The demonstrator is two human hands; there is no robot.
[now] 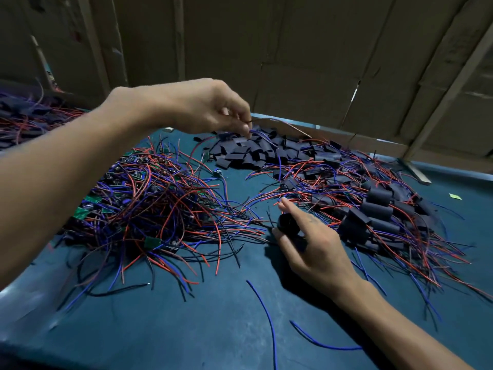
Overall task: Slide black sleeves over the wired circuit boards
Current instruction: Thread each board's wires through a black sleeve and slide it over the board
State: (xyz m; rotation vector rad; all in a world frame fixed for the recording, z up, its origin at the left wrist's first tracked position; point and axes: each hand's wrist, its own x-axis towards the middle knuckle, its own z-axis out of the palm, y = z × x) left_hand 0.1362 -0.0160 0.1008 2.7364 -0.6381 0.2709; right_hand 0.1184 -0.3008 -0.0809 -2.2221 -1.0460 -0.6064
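Note:
A tangle of green circuit boards (153, 241) with red, blue and black wires lies at the left of the blue table (213, 329). Loose flat black sleeves (248, 153) are heaped at the back centre. Boards with sleeves over them (378, 206) pile up at the right. My left hand (210, 108) reaches over the sleeve heap and pinches thin wires at its fingertips. My right hand (312, 244) grips a black sleeve (288, 224) near the table's middle, index finger stretched toward the wires.
Cardboard panels (306, 62) wall off the back of the table. Another heap of wired pieces (24, 116) lies at the far left. Two loose blue wires (266, 316) lie on the near part of the table. A small green scrap (455, 196) sits at the right.

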